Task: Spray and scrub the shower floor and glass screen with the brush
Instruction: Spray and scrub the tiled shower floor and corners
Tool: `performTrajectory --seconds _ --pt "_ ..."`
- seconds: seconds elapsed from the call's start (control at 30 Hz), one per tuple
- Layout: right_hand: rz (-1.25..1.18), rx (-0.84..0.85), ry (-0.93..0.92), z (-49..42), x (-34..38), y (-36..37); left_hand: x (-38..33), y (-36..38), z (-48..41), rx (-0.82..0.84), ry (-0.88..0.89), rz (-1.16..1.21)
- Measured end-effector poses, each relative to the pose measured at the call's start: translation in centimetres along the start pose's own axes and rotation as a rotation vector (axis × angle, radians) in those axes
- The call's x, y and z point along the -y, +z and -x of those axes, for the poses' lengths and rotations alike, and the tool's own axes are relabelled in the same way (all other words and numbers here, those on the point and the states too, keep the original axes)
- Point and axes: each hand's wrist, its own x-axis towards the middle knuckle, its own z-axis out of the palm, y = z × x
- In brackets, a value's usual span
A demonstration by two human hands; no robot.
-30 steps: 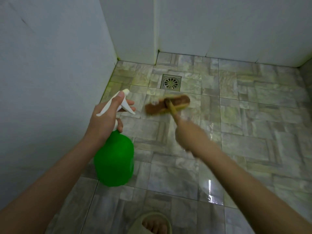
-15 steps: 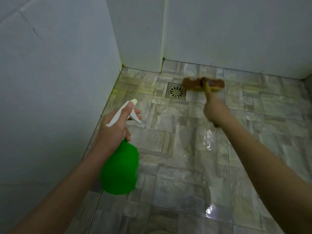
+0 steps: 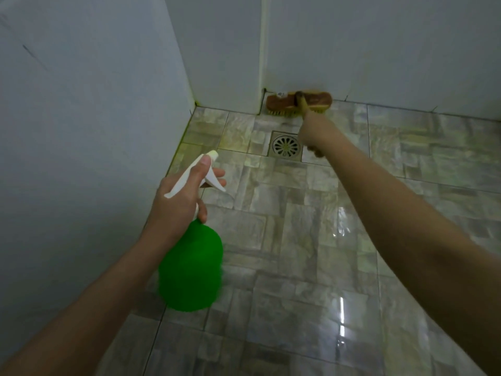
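The left hand grips the neck of a green plastic spray bottle with a white trigger head. Its thumb lies along the top of the head, its fingers curl over the trigger, and the nozzle points forward over the floor's left edge. The right hand, on an arm stretched far out, is closed round the pale handle of a brown wooden scrubbing brush with yellowish bristles. The brush head sits bristles-down at the far edge of the grey marbled tile shower floor, touching the foot of the white back wall, just beyond the round metal drain. Its long axis runs left to right along that wall, and the handle comes back toward the person. The brush therefore lies straight ahead of the right hand, with the bottle hand nearer the body and well apart to the left. The stroke looks to be at its far limit, so the likely next pull is back over the drain. No glass screen can be made out.
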Motion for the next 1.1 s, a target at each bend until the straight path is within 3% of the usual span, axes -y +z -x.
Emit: performTrajectory --seconds 0.1,0.17,0.3,0.47,0.6,0.73,0.87,1.0,1.1 --pt "0.065 -0.029 -0.066 4.8 -1.6 2.5 -0.2 -0.9 0.2 -0.022 -0.006 0.021" --pt "0.133 0.044 -0.113 8.0 -3.7 3.6 -0.2 -1.6 0.3 -0.036 -0.014 0.028" --pt "0.182 0.101 -0.293 6.5 -6.0 1.3 0.4 -3.3 1.2 -0.066 -0.053 0.049" --pt "0.43 0.082 -0.656 2.6 -1.5 1.2 1.1 -4.7 2.1 -0.09 -0.081 -0.015" --pt "0.507 0.167 -0.815 -2.5 5.1 2.5 1.3 -5.2 2.5 -0.082 -0.085 -0.012" --pt "0.55 0.241 -0.824 -5.3 8.7 3.6 1.2 -5.5 2.0 -0.102 -0.08 0.011" --pt "0.479 0.343 -0.801 -5.9 6.9 1.5 1.0 -5.1 1.6 -0.097 -0.084 0.027" --pt "0.42 0.542 -0.545 -6.1 1.7 -4.3 0.7 -5.8 1.4 -0.118 -0.062 0.019" --pt "0.481 0.466 -0.54 -5.6 2.0 -3.6 0.3 -6.0 1.4 -0.128 -0.063 0.007"
